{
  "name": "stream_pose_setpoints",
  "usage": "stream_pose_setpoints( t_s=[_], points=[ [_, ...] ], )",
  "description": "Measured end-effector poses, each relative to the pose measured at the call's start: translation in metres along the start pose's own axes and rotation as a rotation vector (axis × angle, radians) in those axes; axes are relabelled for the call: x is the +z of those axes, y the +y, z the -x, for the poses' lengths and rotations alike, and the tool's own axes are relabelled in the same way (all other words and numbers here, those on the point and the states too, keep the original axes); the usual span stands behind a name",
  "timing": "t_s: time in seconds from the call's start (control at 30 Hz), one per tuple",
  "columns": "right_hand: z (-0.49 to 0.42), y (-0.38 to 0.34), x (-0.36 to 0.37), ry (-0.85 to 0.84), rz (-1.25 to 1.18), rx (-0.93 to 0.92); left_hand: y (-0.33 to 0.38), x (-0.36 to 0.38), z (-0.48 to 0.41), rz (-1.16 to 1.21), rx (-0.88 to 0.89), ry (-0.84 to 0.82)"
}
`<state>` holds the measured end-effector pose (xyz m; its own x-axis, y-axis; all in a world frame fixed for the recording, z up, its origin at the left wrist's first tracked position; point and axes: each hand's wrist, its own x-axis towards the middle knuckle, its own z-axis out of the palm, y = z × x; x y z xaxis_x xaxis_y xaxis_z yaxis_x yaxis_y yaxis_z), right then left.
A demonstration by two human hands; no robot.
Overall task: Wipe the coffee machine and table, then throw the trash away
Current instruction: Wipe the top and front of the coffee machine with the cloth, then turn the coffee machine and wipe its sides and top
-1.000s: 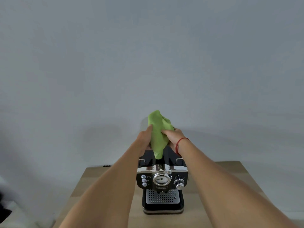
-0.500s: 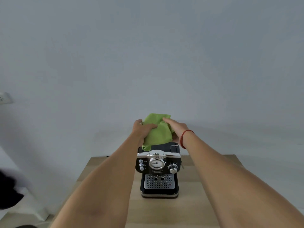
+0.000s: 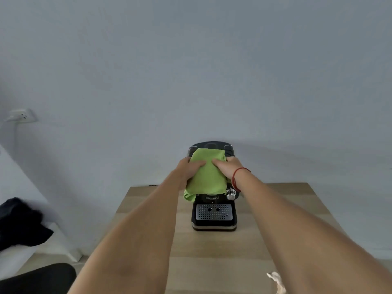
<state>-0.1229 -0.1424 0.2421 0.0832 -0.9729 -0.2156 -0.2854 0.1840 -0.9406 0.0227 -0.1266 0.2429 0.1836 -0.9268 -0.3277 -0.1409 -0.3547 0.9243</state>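
Cloth [image 3: 206,177] at frame centre looks soft and limp; my left hand [image 3: 189,169] and right hand [image 3: 228,168] clamp its sides, fingers curled, atop the coffee machine [image 3: 214,217].

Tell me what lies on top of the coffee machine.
A green cloth, held by the left hand and right hand. It hides most of the top and front panel.
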Motion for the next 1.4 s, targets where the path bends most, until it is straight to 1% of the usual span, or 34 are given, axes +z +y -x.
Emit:
stream_pose_setpoints(
  t_s=[0.1,0.2,0.3,0.37,0.47,0.6,0.7,0.77,0.83,0.9,1.0,1.1,1.17,1.23,1.3,1.4],
  points=[
    [0.018,0.022,0.013,-0.031,0.065,0.054,-0.03,-0.007,0.009,0.027,-0.077,0.024],
    [0.035,0.049,0.024,-0.06,0.064,0.092,-0.065,-0.013,0.017,0.069,-0.097,0.097],
    [0.042,0.09,0.039,-0.052,0.058,0.167,-0.105,-0.011,0.02,0.012,-0.127,0.146],
    [0.043,0.126,0.054,-0.012,0.055,0.224,-0.136,-0.004,0.021,-0.019,-0.166,0.162],
    [0.046,0.183,0.073,0.062,0.088,0.326,-0.192,0.009,0.02,-0.098,-0.245,0.148],
    [0.054,0.251,0.092,0.099,0.176,0.432,-0.261,0.026,0.015,-0.219,-0.353,0.095],
    [0.058,0.282,0.102,0.11,0.255,0.485,-0.291,0.038,0.017,-0.317,-0.369,0.081],
    [0.06,0.292,0.104,0.101,0.315,0.487,-0.299,0.042,0.019,-0.392,-0.365,0.068],
    [0.06,0.292,0.102,0.085,0.364,0.494,-0.3,0.041,0.023,-0.452,-0.375,0.059],
    [0.057,0.278,0.092,0.089,0.371,0.489,-0.287,0.036,0.024,-0.499,-0.37,0.069],
    [0.044,0.231,0.068,0.159,0.357,0.395,-0.242,0.024,0.019,-0.518,-0.247,0.145],
    [0.031,0.171,0.042,0.248,0.276,0.262,-0.182,0.015,0.011,-0.395,-0.131,0.251],
    [0.024,0.134,0.025,0.333,0.189,0.187,-0.146,0.014,0.004,-0.256,-0.06,0.323],
    [0.013,0.101,0.011,0.423,0.151,0.116,-0.115,0.014,-0.001,-0.177,0.012,0.384],
    [0.003,0.074,0.002,0.469,0.135,0.049,-0.092,0.016,-0.006,-0.164,0.07,0.397],
    [-0.009,0.048,-0.005,0.457,0.176,-0.035,-0.079,0.019,-0.017,-0.199,0.085,0.333]
  ],
)
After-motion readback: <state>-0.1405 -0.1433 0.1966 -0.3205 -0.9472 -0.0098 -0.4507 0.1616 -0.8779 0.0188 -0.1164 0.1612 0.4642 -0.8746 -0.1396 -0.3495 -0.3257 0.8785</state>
